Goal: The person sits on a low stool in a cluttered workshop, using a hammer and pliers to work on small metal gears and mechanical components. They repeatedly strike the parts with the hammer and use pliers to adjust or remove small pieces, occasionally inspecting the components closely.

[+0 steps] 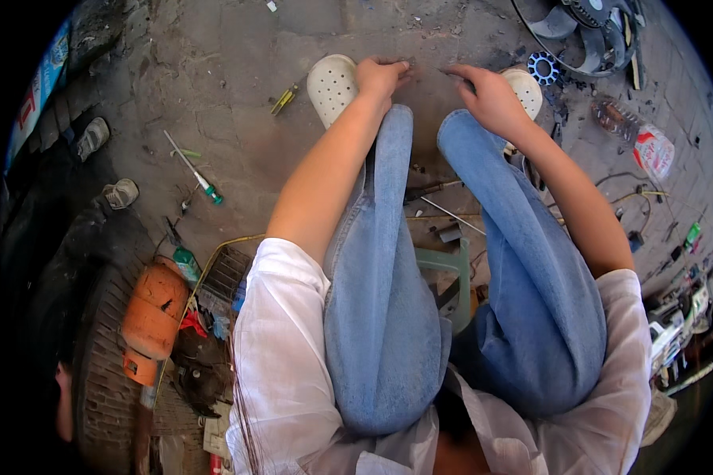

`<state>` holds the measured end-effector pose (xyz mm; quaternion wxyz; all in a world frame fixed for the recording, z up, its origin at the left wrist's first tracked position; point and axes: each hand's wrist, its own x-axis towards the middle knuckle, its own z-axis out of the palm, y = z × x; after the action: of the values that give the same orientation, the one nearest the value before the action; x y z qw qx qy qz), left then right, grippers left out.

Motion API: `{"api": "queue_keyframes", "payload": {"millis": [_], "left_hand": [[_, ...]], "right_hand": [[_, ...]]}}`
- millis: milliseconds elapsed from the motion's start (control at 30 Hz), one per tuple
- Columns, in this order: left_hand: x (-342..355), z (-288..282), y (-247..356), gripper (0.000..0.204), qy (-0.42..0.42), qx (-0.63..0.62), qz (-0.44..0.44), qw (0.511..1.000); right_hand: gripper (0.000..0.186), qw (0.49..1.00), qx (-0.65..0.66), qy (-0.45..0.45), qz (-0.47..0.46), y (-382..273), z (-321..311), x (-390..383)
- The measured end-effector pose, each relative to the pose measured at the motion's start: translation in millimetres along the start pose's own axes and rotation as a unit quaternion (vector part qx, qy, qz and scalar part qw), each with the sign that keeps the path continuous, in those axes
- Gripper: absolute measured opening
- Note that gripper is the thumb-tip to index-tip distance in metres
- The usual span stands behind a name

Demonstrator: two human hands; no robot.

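Note:
I sit low in jeans (pixel 380 285) with white perforated clogs (pixel 331 87) on the paved ground (pixel 222 71). My left hand (pixel 380 79) is beside the left clog, above my knee, its fingers curled; what they hold, if anything, is too small to make out. My right hand (pixel 487 99) is by the right clog (pixel 529 95), its thumb and forefinger closed on a small dark item I cannot identify. A yellow-handled tool (pixel 284 100) lies left of the left clog; a blue-rimmed ring (pixel 543 68) lies to the right, near a black fan assembly (pixel 582 36).
An orange gas cylinder (pixel 152 313) with a yellow hose, a green-handled screwdriver (pixel 202 178) and a tyre (pixel 103 356) are at left, beside another person's dark-clad legs and shoes (pixel 95 136). A plastic bottle (pixel 618 123), wires and scattered parts lie at right. A green stool (pixel 459 277) shows between my legs.

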<state>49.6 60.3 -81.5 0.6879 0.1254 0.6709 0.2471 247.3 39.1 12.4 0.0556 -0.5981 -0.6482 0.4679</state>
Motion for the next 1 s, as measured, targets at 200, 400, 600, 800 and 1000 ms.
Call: {"api": "queue_keyframes", "payload": {"millis": [200,400,600,800,1000], "left_hand": [[9.0,0.4,-22.0,0.018,0.028,0.006,0.063,0.998],[7.5,11.8,-29.1,0.018,0.083,0.053,0.087,0.991],[17.4,10.5,-43.8,0.017,0.114,0.092,0.12,0.982],[28.8,7.1,-55.7,0.016,0.127,0.104,0.133,0.977],[24.6,9.9,-49.0,0.016,0.131,0.088,0.094,0.983]], "right_hand": [[0.033,0.998,0.002,0.034,0.043,6.9,42.9,4.8],[0.032,0.998,0.018,0.06,0.032,11.9,61.4,6.1],[0.028,0.995,0.007,0.099,0.014,12.0,72.5,9.3],[0.027,0.996,-0.006,0.088,0.013,10.1,73.0,13.4],[0.027,0.996,-0.061,0.035,0.057,-4.1,64.7,20.6]]}}
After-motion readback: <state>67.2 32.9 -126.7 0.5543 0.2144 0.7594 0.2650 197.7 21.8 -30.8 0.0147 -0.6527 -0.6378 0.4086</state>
